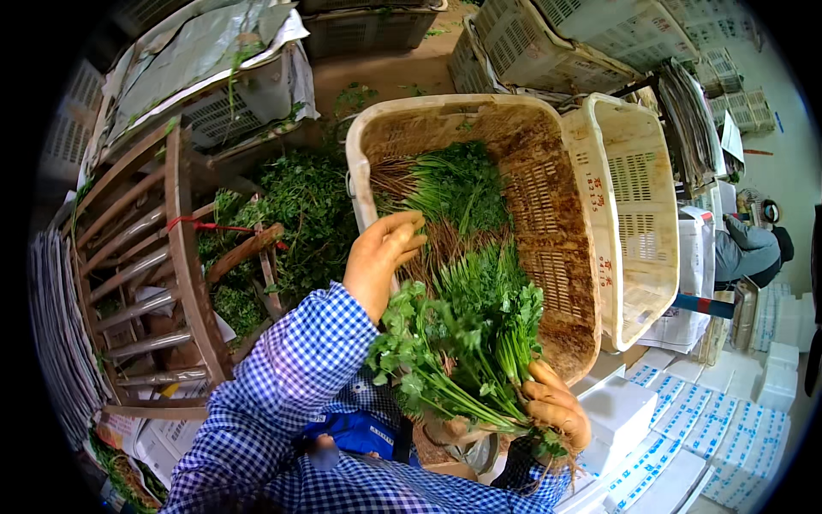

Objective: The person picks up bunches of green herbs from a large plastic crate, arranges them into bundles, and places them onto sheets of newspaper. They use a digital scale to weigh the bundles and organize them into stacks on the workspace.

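Observation:
My right hand [555, 407] is closed round the root end of a bunch of leafy green herbs [462, 373]. Its long pale stems and leaves lie leftward over the near end of a large stained plastic crate [548, 257], and thin roots hang below my fingers. My left hand [385, 257] is raised over the crate's left rim, its fingers extended and slightly bent, with nothing visible in them. Inside the crate, bunches of the same kind of greens [462, 184] lie in rows, the brown root ends toward the left and middle.
A bamboo chair or rack [175, 257] lies at the left, beside a heap of loose greens [308, 206]. Against the crate's right side stands a paler crate [638, 223]. White boxes with blue print [685, 437] fill the lower right. Another person [753, 248] is at the far right.

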